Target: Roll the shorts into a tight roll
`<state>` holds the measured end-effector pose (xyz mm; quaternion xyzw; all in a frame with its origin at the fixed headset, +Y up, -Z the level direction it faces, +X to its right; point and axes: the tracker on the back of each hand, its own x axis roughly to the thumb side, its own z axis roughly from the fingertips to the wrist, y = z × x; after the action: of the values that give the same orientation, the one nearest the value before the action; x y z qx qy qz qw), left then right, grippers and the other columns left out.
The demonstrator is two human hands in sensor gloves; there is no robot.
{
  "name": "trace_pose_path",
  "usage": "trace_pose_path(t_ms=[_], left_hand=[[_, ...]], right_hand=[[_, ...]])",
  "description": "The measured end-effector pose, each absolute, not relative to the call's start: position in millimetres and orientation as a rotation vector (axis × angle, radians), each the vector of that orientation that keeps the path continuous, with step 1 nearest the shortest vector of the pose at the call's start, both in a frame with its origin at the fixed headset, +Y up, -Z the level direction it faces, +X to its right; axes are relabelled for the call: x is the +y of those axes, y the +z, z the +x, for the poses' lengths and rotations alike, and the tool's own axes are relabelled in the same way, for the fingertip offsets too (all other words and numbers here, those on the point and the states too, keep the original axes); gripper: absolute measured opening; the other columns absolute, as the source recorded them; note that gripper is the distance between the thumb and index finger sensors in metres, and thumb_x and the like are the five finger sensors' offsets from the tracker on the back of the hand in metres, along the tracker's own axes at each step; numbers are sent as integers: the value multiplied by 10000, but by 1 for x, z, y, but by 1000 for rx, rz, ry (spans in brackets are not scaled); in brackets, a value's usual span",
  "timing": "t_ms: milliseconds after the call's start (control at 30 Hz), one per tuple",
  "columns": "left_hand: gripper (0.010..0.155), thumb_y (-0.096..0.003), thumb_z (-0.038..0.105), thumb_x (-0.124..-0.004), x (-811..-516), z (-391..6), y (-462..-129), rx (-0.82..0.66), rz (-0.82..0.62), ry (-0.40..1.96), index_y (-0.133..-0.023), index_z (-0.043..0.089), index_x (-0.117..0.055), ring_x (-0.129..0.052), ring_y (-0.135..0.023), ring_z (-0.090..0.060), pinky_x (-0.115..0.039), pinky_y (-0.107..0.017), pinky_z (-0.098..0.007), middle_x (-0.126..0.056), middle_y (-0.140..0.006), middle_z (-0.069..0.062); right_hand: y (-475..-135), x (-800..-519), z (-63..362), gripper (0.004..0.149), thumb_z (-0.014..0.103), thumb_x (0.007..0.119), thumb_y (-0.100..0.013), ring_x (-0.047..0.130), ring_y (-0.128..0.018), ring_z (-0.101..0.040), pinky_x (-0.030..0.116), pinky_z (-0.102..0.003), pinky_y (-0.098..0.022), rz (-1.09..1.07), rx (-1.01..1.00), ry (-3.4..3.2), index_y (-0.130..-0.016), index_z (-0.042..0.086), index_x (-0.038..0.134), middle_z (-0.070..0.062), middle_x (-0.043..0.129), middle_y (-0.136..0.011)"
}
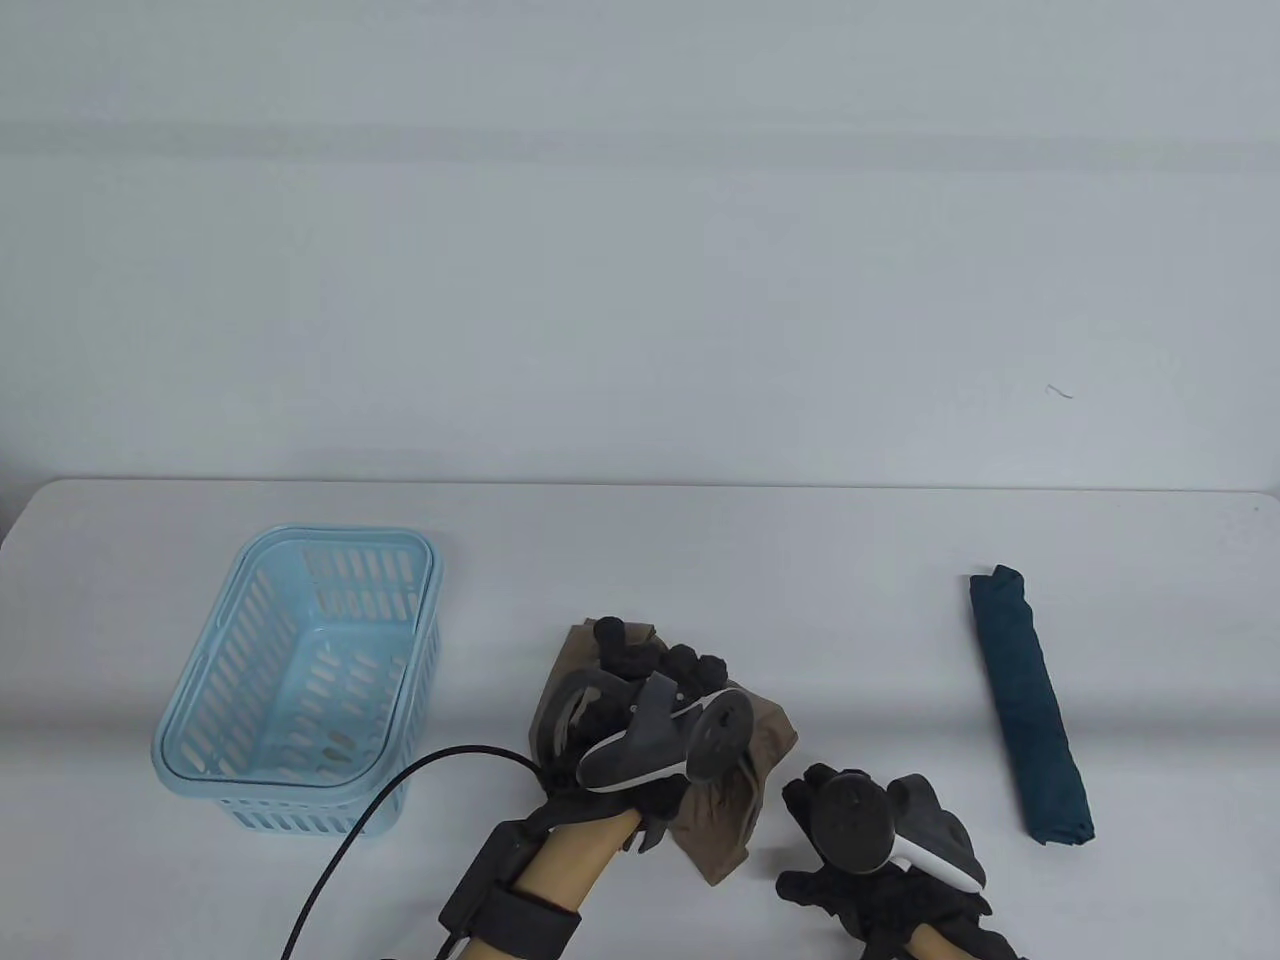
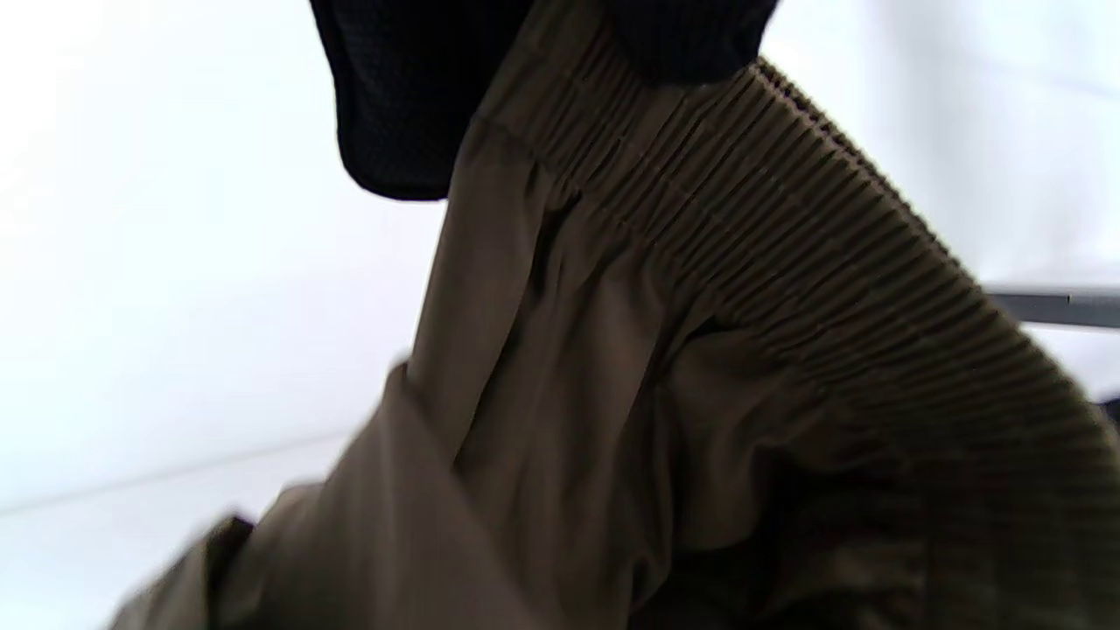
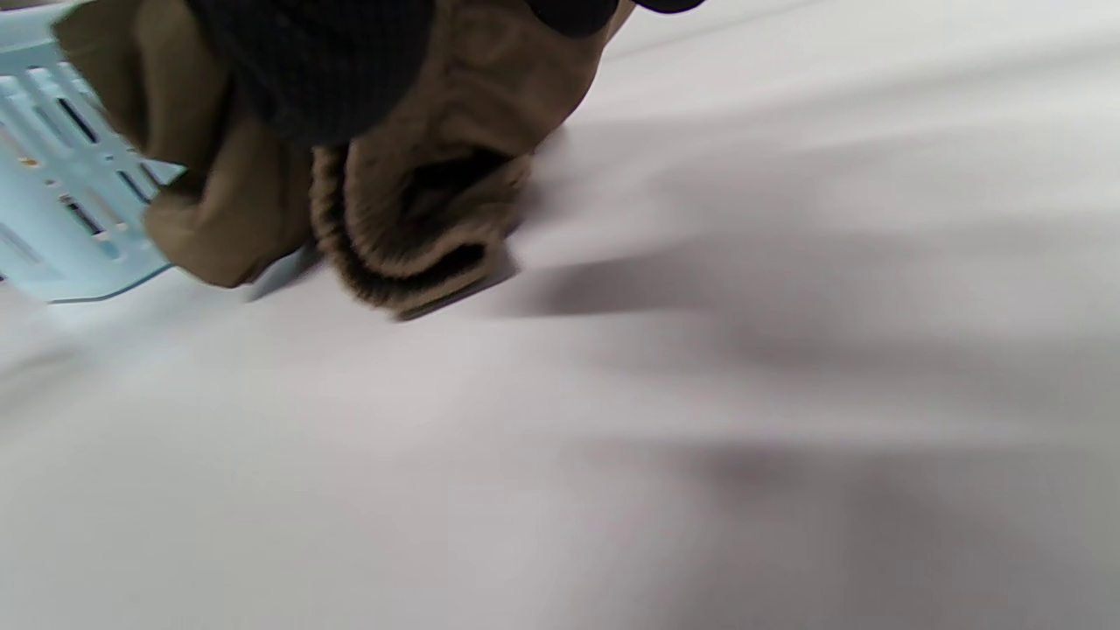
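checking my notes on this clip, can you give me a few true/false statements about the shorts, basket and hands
1. The brown shorts lie inside the blue basket. False: they are on the table, right of the basket, under the left hand.
2. A dark blue rolled garment lies on the table's right side. True.
3. The left hand grips the brown shorts near the ribbed waistband. True.
4. The right hand holds the dark blue roll. False: it is apart from the roll, just right of the brown shorts.
5. The basket lies tipped on its side. False: it stands upright, opening up.
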<state>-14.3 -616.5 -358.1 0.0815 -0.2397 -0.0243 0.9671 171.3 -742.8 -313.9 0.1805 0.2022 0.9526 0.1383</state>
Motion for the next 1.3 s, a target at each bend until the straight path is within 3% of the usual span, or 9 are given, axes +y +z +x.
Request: trace_pose_path(t_ms=[300, 467, 567, 733, 867, 967, 1200, 1300], left_hand=[[468, -527, 336, -640, -581, -10, -341, -512, 239, 11, -953, 169, -742, -950, -792, -308, -465, -688, -743, -915, -890, -90], [465, -528, 338, -641, -568, -20, -336, -500, 279, 73, -951, 175, -743, -950, -792, -307, -465, -688, -744, -914, -892, -91], [464, -528, 338, -643, -564, -35, -339, -461, 290, 100, -955, 185, -740, -940, -808, -316, -463, -688, -745, -903, -908, -94], [461, -524, 338, -655, -562, -76, -354, -354, 276, 151, -951, 193, -749, -938, -815, -320, -463, -685, -746, -901, -915, -93], [453, -517, 341, -667, -556, -109, -368, -284, 239, 174, -939, 211, -766, -928, -834, -332, -453, -682, -753, -895, -931, -92], [449, -512, 344, -676, -542, -130, -374, -260, 250, 247, -923, 202, -787, -952, -825, -322, -464, -692, -725, -916, -919, -96], [449, -521, 349, -675, -492, -163, -370, -292, 277, 517, -925, 172, -760, -903, -874, -356, -475, -686, -738, -853, -975, -132], [449, -523, 346, -677, -468, -169, -361, -354, 300, 630, -922, 154, -752, -898, -884, -377, -472, -695, -722, -842, -978, -155]], right_hand=[[-304, -755, 147, 915, 492, 709, -460, 143, -1017, -506, 268, -687, -711, 591, 544, 2802, -1084, 50, 206, -234, 107, -1131], [-308, -762, 148, 750, 393, 692, -493, 295, -1021, -491, 364, -670, -706, 482, 447, 2837, -1068, 68, 338, -218, 274, -1130], [-309, -758, 157, 556, 307, 657, -511, 500, -987, -466, 460, -655, -691, 381, 223, 2791, -1004, 94, 515, -187, 493, -1087], [-316, -732, 178, 488, 296, 678, -499, 614, -954, -439, 503, -647, -683, 234, -24, 2812, -953, 128, 621, -153, 623, -1043], [-327, -685, 199, 465, 303, 707, -486, 658, -946, -420, 516, -646, -683, 145, -214, 2748, -926, 155, 682, -127, 682, -1026], [-338, -624, 212, 462, 303, 720, -482, 659, -951, -416, 506, -655, -685, 127, -335, 2674, -923, 168, 693, -115, 692, -1025], [-346, -509, 232, 434, 316, 729, -482, 623, -979, -458, 478, -686, -686, 185, -380, 2365, -902, 205, 733, -126, 684, -1042], [-340, -476, 237, 430, 305, 713, -493, 684, -961, -479, 536, -659, -680, 255, -392, 2272, -910, 200, 722, -110, 700, -1054]])
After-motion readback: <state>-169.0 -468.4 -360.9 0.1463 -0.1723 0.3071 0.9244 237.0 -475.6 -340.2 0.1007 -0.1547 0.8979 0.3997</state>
